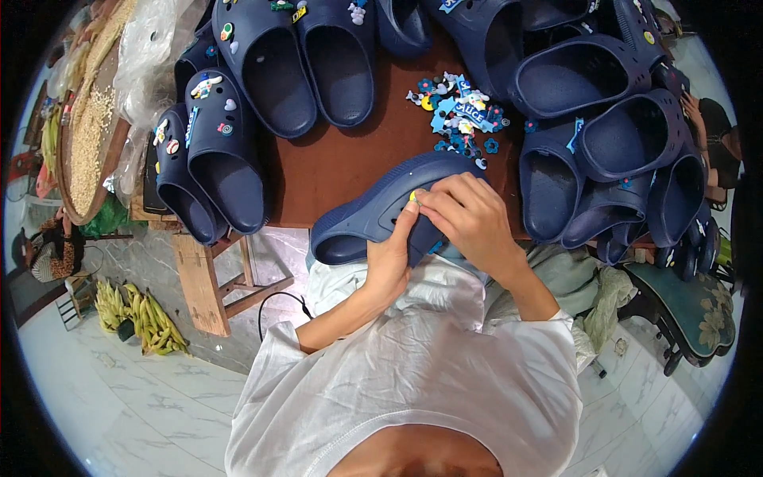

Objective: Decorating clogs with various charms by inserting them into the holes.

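A dark blue clog (354, 211) lies on its side over my lap at the table's front edge, its opening toward the lower left. My left hand (388, 258) grips the clog, with the thumb raised against a small yellow shoe charm (414, 195) on its upper. From the other side, my right hand (469, 219) pinches this charm between thumb and fingertips. The left fingers are mostly hidden behind the clog. Just beyond the clog, a pile of loose charms (465, 111) in blue, white and black lies on the brown table (334, 171).
Decorated clogs (218, 151) stand in pairs at the left and far side. More clogs (584, 75) are heaped at the right. A wooden stool (203, 282), bananas (151, 318) and a green cushioned chair (683, 306) are around the table. Another person's arm shows at the far right.
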Demonstrator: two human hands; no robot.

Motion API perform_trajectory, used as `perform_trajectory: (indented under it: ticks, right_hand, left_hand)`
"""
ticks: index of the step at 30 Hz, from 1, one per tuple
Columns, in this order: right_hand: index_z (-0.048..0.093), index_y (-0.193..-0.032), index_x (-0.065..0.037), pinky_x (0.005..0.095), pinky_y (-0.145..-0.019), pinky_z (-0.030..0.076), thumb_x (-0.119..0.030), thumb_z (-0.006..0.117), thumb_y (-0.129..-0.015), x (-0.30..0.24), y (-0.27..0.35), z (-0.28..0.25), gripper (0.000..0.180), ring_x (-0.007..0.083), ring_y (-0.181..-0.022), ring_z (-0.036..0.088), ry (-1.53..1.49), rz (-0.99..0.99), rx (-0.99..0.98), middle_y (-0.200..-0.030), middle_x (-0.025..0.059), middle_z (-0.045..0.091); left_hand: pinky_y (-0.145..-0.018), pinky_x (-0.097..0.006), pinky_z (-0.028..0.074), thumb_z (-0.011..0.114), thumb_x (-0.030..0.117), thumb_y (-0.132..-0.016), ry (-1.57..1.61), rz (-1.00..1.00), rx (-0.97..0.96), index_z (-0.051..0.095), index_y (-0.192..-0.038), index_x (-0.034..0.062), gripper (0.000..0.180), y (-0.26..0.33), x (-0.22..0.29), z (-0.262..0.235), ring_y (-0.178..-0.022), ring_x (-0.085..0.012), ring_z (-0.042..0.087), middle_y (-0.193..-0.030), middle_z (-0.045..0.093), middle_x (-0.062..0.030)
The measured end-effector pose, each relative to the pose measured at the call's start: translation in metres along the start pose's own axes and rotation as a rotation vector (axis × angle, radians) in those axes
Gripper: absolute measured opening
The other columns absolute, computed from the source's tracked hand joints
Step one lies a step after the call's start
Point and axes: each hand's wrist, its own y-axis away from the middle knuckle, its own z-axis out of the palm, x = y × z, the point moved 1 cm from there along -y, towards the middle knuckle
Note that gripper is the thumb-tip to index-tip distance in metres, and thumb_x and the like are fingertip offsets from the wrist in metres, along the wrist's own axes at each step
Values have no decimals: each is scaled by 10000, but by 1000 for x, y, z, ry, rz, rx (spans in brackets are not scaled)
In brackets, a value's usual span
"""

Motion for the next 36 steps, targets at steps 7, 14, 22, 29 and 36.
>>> perform_trajectory:
  ticks: [7, 14, 22, 29, 36]
  right_hand:
    - [691, -965, -80, 345, -685, 454, -107, 758, -760, 3, -3, 0, 217, 192, -804, 591, -43, 3, -46, -850, 15, 590]
    - [671, -989, -78, 348, -713, 460, -113, 752, -769, 4, -2, 3, 238, 205, -849, 587, -33, 39, -59, -896, 38, 580]
    - [645, -971, -56, 366, -725, 497, -110, 751, -781, 2, -11, -11, 224, 224, -852, 591, -28, 36, -160, -891, 53, 557]
    - [617, -883, -39, 365, -717, 510, -116, 756, -772, 5, -19, -17, 193, 242, -841, 591, -138, 28, -250, -878, 69, 553]
    - [672, -881, -35, 367, -725, 505, -134, 767, -755, 8, -12, -7, 186, 247, -841, 601, -214, 94, -148, -883, 66, 592]
  left_hand:
    - [-910, -290, 497, 653, 126, -968, -39, 44, 4, 606, -1214, 24, 270, -4, -2, -4, -1063, -132, 605, -1172, 632, -50]
    - [-892, -287, 510, 669, 120, -958, -6, -9, -7, 611, -1190, 35, 254, -4, 3, -3, -1035, -121, 610, -1152, 632, -45]
    - [-815, -266, 536, 710, 134, -940, 1, -4, -9, 621, -1154, 50, 247, -1, 2, 0, -940, -107, 630, -1081, 645, -30]
    - [-812, -270, 539, 711, 117, -933, -5, -40, 6, 631, -1131, 50, 223, 1, 3, 0, -919, -106, 634, -1054, 656, -33]
    - [-821, -281, 539, 671, 142, -960, -69, 16, -2, 617, -1164, 39, 235, -5, 1, -2, -957, -123, 639, -1083, 656, -42]
